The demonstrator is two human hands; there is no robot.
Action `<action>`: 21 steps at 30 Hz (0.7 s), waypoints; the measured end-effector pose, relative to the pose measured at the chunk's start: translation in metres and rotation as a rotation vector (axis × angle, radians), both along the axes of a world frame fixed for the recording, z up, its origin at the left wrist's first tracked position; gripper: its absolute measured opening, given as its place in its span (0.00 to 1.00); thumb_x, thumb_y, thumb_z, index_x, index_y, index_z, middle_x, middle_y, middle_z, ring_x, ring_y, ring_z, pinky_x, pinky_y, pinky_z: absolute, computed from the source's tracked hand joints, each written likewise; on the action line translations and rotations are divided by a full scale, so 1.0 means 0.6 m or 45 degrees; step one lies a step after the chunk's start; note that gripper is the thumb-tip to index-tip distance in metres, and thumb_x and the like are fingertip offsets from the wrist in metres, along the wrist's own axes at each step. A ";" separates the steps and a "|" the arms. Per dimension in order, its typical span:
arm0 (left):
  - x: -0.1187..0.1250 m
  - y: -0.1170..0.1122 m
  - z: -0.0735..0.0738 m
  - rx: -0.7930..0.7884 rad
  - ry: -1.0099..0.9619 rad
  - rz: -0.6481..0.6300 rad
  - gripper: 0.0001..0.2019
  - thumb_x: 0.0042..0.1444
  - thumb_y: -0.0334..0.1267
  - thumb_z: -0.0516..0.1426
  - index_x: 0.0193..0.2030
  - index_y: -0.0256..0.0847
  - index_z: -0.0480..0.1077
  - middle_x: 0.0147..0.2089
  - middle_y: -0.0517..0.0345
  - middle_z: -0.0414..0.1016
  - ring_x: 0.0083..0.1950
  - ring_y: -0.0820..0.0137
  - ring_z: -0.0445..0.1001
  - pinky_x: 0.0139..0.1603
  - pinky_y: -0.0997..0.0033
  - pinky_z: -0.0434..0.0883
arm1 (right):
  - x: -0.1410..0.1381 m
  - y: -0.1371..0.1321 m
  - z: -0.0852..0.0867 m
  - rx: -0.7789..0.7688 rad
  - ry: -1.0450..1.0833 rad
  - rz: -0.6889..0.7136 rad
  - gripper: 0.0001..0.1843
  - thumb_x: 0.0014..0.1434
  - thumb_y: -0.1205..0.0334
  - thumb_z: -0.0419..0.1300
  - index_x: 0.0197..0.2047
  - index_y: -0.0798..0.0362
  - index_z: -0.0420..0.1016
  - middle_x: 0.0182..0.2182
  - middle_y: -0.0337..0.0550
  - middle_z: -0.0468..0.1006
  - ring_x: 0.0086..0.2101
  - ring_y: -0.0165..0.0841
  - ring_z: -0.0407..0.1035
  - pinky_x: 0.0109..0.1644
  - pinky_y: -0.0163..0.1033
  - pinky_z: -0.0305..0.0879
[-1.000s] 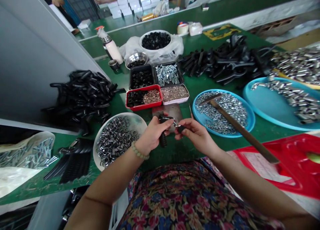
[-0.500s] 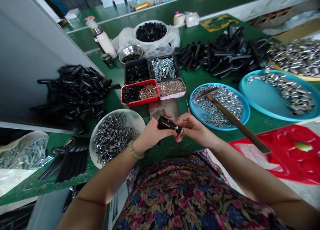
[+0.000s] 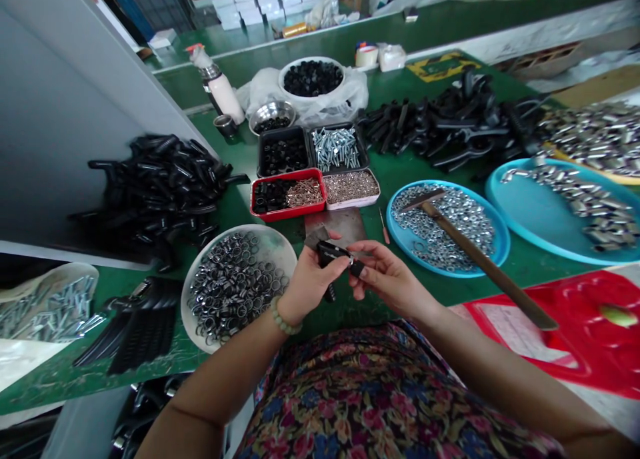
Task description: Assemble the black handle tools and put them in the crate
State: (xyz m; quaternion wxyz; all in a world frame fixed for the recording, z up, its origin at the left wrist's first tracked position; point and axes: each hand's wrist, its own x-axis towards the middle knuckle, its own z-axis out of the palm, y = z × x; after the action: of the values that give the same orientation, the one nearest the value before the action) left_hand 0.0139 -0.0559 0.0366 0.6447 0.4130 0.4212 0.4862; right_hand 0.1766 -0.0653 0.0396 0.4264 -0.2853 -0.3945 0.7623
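Green desk (image 3: 400,172) is crowded right up to its near edge, with the bowl of rings (image 3: 235,282) close by and little bare room. Just above it, the left hand (image 3: 307,282) grips the black handle (image 3: 327,252). The right hand (image 3: 387,279) pinches a small black cap (image 3: 357,268) at its metal tip, apparently not seated yet.

Black handle (image 3: 327,253): short, dark, matte plastic grip. I hold it lifted in my left hand (image 3: 306,284), tilted, with its upper end pointing right and its lower end showing below my palm.
Metal tip (image 3: 349,257): small shiny stub at the upper end, too small to read further.
Black cap (image 3: 357,268): small dark piece pinched in my right hand (image 3: 389,280), touching the metal tip.
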 end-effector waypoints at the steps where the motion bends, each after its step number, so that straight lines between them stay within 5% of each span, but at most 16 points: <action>1: -0.001 -0.001 0.003 -0.008 -0.019 -0.045 0.24 0.48 0.38 0.65 0.51 0.42 0.62 0.36 0.63 0.75 0.32 0.76 0.74 0.36 0.73 0.71 | -0.001 -0.001 0.002 -0.018 0.013 0.011 0.19 0.58 0.59 0.64 0.51 0.49 0.65 0.28 0.36 0.78 0.25 0.25 0.73 0.29 0.30 0.69; 5: -0.007 -0.001 0.013 -0.033 -0.092 -0.163 0.30 0.45 0.35 0.67 0.53 0.43 0.59 0.38 0.61 0.76 0.28 0.74 0.75 0.34 0.70 0.73 | -0.006 -0.001 0.007 -0.064 0.040 0.032 0.21 0.57 0.58 0.65 0.51 0.48 0.63 0.28 0.35 0.77 0.25 0.25 0.73 0.29 0.30 0.68; 11: -0.010 -0.001 0.007 -0.048 -0.075 -0.055 0.24 0.49 0.41 0.65 0.50 0.44 0.60 0.34 0.66 0.74 0.27 0.76 0.72 0.30 0.73 0.70 | -0.015 0.007 0.011 -0.033 -0.039 -0.030 0.21 0.58 0.56 0.64 0.50 0.48 0.61 0.29 0.37 0.79 0.27 0.29 0.75 0.32 0.35 0.70; 16: -0.019 0.000 0.011 -0.003 0.055 -0.148 0.26 0.45 0.37 0.68 0.48 0.43 0.61 0.36 0.62 0.76 0.34 0.71 0.76 0.39 0.68 0.71 | -0.006 0.016 0.016 -0.143 -0.015 -0.028 0.18 0.54 0.58 0.67 0.41 0.50 0.62 0.27 0.35 0.77 0.23 0.26 0.72 0.27 0.30 0.66; 21: -0.014 -0.003 0.007 -0.018 0.051 -0.012 0.23 0.46 0.38 0.67 0.46 0.43 0.62 0.36 0.64 0.74 0.36 0.72 0.74 0.40 0.70 0.71 | -0.005 0.016 0.008 -0.235 0.020 -0.051 0.18 0.54 0.58 0.67 0.41 0.49 0.61 0.26 0.34 0.77 0.24 0.26 0.72 0.26 0.30 0.66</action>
State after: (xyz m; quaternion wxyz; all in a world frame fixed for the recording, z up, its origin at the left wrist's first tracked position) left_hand 0.0055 -0.0578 0.0409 0.6412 0.4201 0.4356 0.4719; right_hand 0.1735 -0.0554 0.0445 0.4164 -0.3252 -0.3136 0.7890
